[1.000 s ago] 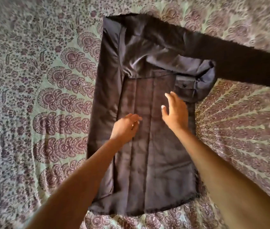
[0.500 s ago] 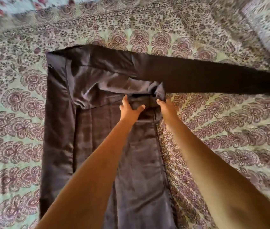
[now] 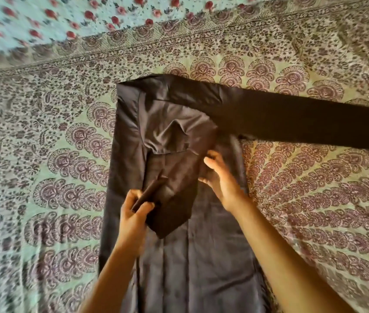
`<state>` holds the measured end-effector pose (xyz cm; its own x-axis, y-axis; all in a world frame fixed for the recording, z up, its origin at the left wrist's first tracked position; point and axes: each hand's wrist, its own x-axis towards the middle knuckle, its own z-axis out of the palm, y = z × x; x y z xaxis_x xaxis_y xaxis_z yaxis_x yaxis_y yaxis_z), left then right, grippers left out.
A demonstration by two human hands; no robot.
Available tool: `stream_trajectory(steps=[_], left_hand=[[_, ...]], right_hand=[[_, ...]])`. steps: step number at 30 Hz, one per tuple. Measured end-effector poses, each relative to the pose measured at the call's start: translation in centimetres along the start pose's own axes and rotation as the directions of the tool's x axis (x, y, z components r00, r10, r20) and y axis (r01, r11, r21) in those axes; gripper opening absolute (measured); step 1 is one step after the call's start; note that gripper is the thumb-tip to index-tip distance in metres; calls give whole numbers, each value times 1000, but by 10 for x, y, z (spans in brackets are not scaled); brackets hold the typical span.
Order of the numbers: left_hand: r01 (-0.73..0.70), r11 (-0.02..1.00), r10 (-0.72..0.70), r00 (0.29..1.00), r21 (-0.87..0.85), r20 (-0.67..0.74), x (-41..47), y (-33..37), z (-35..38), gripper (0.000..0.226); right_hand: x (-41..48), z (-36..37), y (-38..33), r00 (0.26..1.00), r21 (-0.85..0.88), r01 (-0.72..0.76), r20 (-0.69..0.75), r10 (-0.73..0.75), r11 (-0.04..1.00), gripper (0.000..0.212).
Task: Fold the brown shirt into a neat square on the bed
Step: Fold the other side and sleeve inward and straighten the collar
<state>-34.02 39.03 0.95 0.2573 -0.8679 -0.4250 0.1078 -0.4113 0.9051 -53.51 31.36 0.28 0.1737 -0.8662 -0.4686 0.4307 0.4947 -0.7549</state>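
Brown shirt (image 3: pixel 201 256) lies flat on the bed (image 3: pixel 43 132), left side folded in. In the last half second both hands dragged a flap (image 3: pixel 179 177) down from the sleeve base across the front. Left hand (image 3: pixel 134 215) pinches its lower edge, right hand (image 3: pixel 222 179) grips its upper edge. Sleeve (image 3: pixel 303 118) still lies out to the right; I reckon it's folded next.

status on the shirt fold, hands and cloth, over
Left hand grips an edge of the brown shirt, right hand pinches its folded flap. Shirt flat on bedspread, not yet square. One sleeve stretched out right. Nothing blocking.
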Motion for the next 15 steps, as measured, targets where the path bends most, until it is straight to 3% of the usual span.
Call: stream_trajectory(steps=[2,4,7,11,13,15], left_hand=[[43,999,-33,965,31,-260,-20,-21,-40,37],[138,990,-130,909,-10,-397,-44,-42,-70,46],[308,949,-256,882,71,-396,-75,-67,-92,54],[410,890,-330,880,199,-341,-84,-89,-115,27],[485,827,-369,850,285,-377,-77,-105,-127,31],[472,819,-380,872,327,-308,-74,-87,-128,29]], right_hand=[[-1,26,16,995,-230,-33,81,52,973,22],[1,47,37,993,-413,-27,93,71,910,26],[5,65,70,996,-536,-61,-93,13,842,23],[5,69,108,940,-740,-189,-327,-99,646,29],[4,68,121,902,-754,-255,-412,-132,605,38],[2,71,129,856,-704,-349,-508,-95,619,48]])
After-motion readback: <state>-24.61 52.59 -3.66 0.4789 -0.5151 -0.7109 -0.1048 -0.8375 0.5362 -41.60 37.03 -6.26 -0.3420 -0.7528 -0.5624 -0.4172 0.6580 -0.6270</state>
